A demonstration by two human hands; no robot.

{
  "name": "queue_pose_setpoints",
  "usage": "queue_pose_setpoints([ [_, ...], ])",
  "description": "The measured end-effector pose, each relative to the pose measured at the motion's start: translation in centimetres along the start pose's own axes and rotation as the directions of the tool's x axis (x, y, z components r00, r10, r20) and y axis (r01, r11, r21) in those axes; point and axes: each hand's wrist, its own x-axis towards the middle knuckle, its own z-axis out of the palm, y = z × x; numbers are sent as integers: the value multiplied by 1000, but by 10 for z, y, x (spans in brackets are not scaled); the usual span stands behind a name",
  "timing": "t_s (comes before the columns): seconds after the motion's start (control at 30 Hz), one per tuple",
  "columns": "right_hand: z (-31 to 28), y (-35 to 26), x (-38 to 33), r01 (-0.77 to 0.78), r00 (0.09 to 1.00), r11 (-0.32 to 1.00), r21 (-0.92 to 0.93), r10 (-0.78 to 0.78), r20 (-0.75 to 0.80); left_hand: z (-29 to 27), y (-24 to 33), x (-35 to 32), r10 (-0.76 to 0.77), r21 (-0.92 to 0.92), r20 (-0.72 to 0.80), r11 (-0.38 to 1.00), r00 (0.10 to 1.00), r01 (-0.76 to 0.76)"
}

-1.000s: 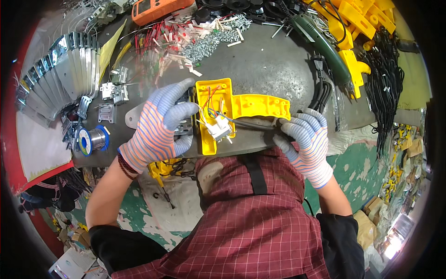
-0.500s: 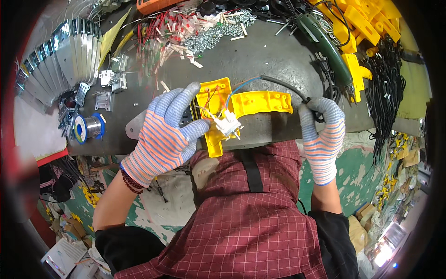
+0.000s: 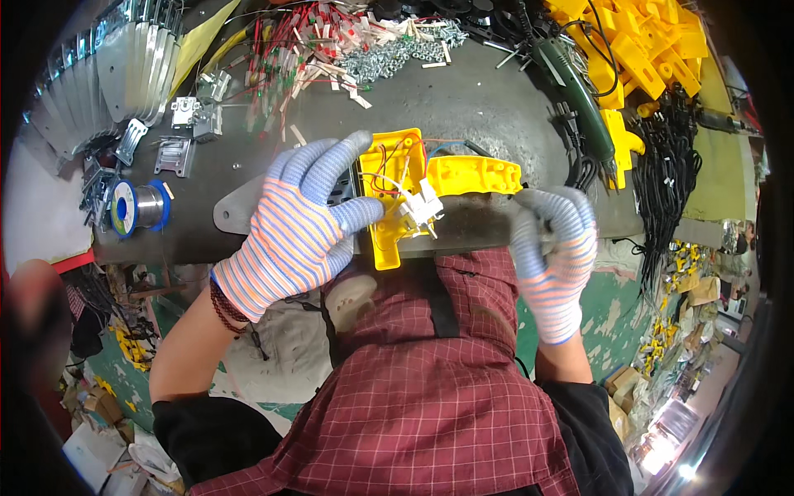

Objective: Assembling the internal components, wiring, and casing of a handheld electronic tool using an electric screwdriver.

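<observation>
My left hand (image 3: 302, 219) grips the left side of a yellow plastic tool housing half (image 3: 385, 244), its thumb over the near part. Inside the housing run red and white wires. A white switch-like block (image 3: 423, 207) sits at its inner corner, tilted. The yellow handle (image 3: 475, 175) reaches rightward. A flat grey metal plate (image 3: 236, 213) sticks out left from behind my left hand. My right hand (image 3: 558, 248) is at the handle's end, fingers bent together on the black cable, mostly hidden there; fingertips are blurred. Blue wire (image 3: 448, 149) shows behind the handle.
Behind lie screws (image 3: 397, 54) and red-wired white parts (image 3: 318, 41). A green power tool (image 3: 575, 99), yellow housings (image 3: 645, 50) and black cables (image 3: 666, 165) are at right. A solder spool (image 3: 141, 207) and metal brackets (image 3: 174, 155) stand at left.
My right hand has moved left and slightly down, closer to the handle's end. The cable's loop above the handle has dropped behind it. My left hand keeps its hold; the view has shifted a little.
</observation>
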Motion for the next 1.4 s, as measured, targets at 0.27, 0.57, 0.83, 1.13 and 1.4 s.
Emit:
queue_pose_setpoints([
  [0.27,38,-45,25,-135,928,974,183,59,368,0,-4,1,30,-38,-6,999,1000,-30],
  [0.57,31,-48,41,-107,847,963,249,-43,529,-2,0,5,24,125,83,992,996,-34],
  [0.83,30,-33,57,-243,748,906,347,-52,662,2,-2,4,-32,139,83,990,996,20],
  [1.13,25,-41,61,-120,739,948,294,-113,664,-3,0,7,-69,88,145,995,987,56],
  [1.4,27,-40,59,-58,764,939,338,-176,620,0,0,8,-77,108,152,992,985,60],
])
